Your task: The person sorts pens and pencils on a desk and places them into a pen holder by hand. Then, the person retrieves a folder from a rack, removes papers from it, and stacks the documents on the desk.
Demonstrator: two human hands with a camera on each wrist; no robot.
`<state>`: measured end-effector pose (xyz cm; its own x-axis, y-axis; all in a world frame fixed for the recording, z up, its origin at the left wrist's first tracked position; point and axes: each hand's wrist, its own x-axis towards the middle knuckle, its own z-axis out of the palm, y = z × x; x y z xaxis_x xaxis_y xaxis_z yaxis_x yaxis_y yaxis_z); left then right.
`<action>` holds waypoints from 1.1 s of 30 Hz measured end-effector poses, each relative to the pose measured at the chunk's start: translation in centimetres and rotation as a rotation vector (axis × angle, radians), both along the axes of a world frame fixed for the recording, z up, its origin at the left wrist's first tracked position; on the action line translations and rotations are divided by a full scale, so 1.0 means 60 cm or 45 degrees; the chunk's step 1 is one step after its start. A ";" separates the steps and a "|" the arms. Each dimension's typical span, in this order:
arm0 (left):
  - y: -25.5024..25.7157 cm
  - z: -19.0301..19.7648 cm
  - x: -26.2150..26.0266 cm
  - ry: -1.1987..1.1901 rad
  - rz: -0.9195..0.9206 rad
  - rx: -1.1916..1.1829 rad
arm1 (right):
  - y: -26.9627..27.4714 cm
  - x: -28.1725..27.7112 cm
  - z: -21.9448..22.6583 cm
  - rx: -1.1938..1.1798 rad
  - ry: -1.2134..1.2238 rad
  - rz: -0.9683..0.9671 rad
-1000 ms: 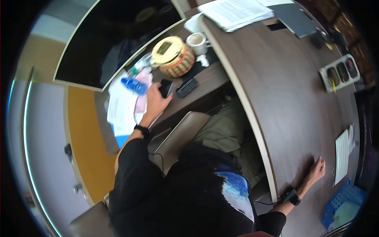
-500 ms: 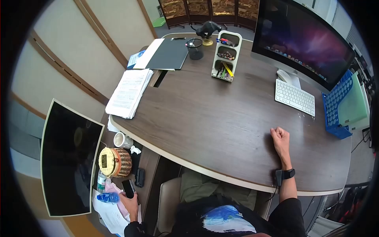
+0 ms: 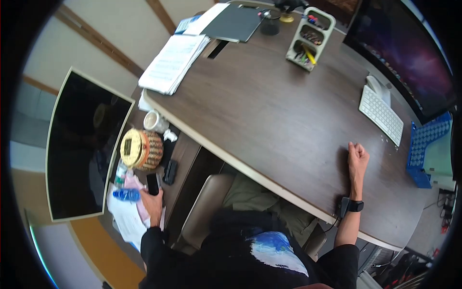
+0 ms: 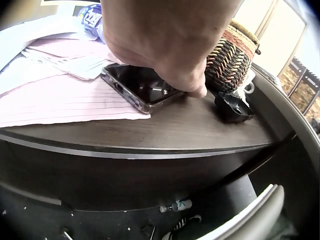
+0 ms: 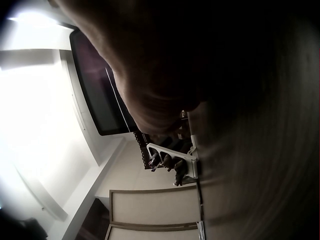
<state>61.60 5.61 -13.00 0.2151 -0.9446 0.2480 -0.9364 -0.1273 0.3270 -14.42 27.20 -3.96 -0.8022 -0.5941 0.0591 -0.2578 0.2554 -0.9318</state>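
A black phone [image 3: 153, 184] lies at the edge of the side desk, partly on pink lined paper [image 4: 75, 102]. My left hand [image 3: 153, 207] grips it at its near end, thumb on one side and fingers on the other. In the left wrist view, the hand [image 4: 170, 40] covers the phone's [image 4: 140, 85] far part, and a fingertip touches the desktop. On the large desk [image 3: 269, 120] rests my right hand [image 3: 357, 156], fingers curled in and holding nothing. That hand [image 5: 150, 85] is dark in the right wrist view.
Around the phone are a blue bottle [image 3: 126, 194], papers [image 3: 127, 216], a black object [image 3: 170, 172], a woven basket [image 3: 147, 149] and a mug [image 3: 155, 121]. The large desk holds a paper stack [image 3: 175, 62], an organizer [image 3: 312, 38], a keyboard [image 3: 381, 114] and a blue rack [image 3: 423, 149].
The head view has swung from the side desk toward the large desk, then shifted slightly. My left hand stays at the phone, and my right hand remains curled on the large desk.
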 end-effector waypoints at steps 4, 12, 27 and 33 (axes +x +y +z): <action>0.003 0.017 -0.011 0.073 0.081 0.112 | 0.008 -0.022 -0.025 0.055 0.198 0.007; 0.008 0.026 -0.013 0.006 0.070 0.124 | 0.003 -0.016 -0.013 -0.080 -0.034 0.049; 0.002 0.042 -0.019 0.027 0.061 0.124 | -0.002 -0.029 -0.020 -0.087 -0.085 0.065; 0.009 0.052 -0.036 -0.042 0.134 0.169 | 0.006 -0.040 -0.038 -0.013 0.183 0.062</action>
